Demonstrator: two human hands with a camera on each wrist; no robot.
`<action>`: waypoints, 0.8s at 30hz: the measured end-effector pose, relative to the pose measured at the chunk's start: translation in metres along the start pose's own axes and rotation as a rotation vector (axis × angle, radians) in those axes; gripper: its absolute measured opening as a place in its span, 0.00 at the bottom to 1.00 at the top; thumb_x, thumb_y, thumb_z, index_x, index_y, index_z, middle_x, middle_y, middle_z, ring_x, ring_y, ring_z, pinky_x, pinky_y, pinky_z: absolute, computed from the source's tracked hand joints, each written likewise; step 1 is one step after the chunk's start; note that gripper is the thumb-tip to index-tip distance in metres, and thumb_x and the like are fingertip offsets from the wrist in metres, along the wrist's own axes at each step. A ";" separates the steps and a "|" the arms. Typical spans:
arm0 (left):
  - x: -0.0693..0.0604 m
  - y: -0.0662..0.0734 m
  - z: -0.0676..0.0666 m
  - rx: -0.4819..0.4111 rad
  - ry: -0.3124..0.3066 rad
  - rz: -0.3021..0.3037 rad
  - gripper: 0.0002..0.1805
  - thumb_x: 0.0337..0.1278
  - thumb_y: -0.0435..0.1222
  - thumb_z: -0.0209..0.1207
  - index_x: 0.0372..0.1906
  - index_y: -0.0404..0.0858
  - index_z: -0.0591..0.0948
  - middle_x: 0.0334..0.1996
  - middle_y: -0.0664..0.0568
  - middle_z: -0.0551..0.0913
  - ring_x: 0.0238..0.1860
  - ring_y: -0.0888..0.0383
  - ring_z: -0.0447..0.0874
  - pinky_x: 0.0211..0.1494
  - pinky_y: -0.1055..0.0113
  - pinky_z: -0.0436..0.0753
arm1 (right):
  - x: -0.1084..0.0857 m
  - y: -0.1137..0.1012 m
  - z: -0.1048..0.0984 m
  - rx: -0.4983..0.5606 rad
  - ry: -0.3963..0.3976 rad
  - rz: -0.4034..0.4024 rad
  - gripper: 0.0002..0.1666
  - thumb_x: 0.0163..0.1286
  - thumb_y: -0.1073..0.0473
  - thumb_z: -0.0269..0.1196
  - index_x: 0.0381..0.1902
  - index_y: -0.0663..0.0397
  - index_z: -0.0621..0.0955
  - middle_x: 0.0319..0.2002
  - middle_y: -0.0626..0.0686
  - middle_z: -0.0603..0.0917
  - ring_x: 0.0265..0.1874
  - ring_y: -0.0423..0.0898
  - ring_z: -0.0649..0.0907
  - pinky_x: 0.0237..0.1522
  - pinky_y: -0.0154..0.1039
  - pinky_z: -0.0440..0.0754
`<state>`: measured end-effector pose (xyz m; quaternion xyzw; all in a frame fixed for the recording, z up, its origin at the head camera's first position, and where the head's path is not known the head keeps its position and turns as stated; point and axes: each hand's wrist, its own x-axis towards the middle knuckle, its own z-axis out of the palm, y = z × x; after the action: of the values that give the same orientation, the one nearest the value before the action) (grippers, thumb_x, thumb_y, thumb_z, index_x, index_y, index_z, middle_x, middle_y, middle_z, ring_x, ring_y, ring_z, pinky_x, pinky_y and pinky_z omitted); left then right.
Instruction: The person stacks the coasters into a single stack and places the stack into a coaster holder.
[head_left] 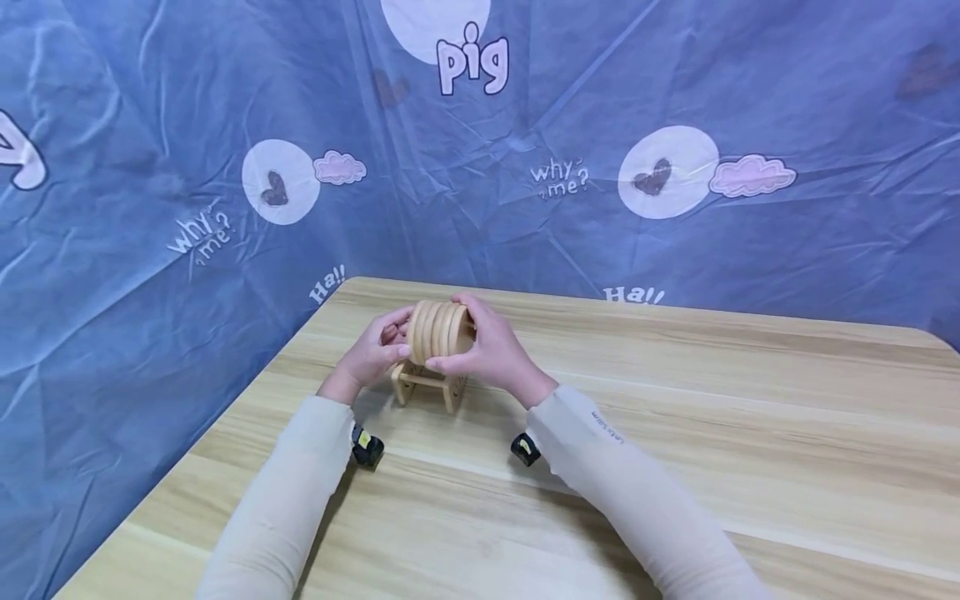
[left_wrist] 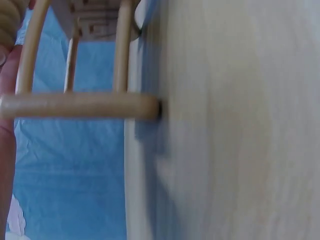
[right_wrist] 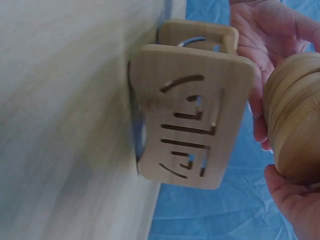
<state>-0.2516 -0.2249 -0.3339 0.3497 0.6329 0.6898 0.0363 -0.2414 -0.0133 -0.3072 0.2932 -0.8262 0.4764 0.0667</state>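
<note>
A stack of several round wooden coasters is held up on edge, just above a light wooden rack standing on the table. My right hand grips the stack from the right, fingers over the top and thumb along the lower near side. On the other side my left hand holds the stack's left end, its thumb in front and fingers behind. The right wrist view shows the rack's side panel with cut-out slots, apart from the coasters. Rounded bars of the rack fill the left wrist view.
The wood-grain table stretches to the right and toward me. Behind and to the left hangs a blue printed cloth. Small black devices sit beneath both wrists.
</note>
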 end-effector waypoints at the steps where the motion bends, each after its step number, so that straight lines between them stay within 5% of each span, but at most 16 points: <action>1: -0.001 0.000 -0.002 -0.002 -0.005 -0.002 0.45 0.44 0.32 0.56 0.61 0.12 0.48 0.47 0.60 0.80 0.46 0.64 0.79 0.51 0.73 0.79 | 0.000 0.001 0.002 -0.009 -0.001 -0.002 0.56 0.39 0.49 0.77 0.64 0.55 0.64 0.58 0.54 0.72 0.54 0.48 0.74 0.57 0.45 0.74; 17: -0.011 0.000 -0.017 0.023 0.019 -0.045 0.42 0.39 0.28 0.50 0.61 0.10 0.47 0.46 0.61 0.80 0.46 0.64 0.80 0.52 0.73 0.78 | 0.009 0.006 0.023 -0.021 -0.005 -0.020 0.57 0.39 0.50 0.77 0.66 0.54 0.62 0.61 0.55 0.70 0.56 0.50 0.72 0.59 0.48 0.71; 24: -0.014 0.000 -0.022 0.052 -0.007 -0.014 0.46 0.46 0.33 0.59 0.61 0.11 0.47 0.48 0.61 0.80 0.47 0.65 0.79 0.51 0.74 0.78 | 0.009 0.010 0.029 0.042 0.002 -0.005 0.58 0.39 0.51 0.77 0.67 0.52 0.61 0.61 0.54 0.69 0.56 0.49 0.73 0.60 0.47 0.70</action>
<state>-0.2532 -0.2507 -0.3385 0.3484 0.6528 0.6718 0.0341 -0.2494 -0.0375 -0.3262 0.2959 -0.8154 0.4937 0.0626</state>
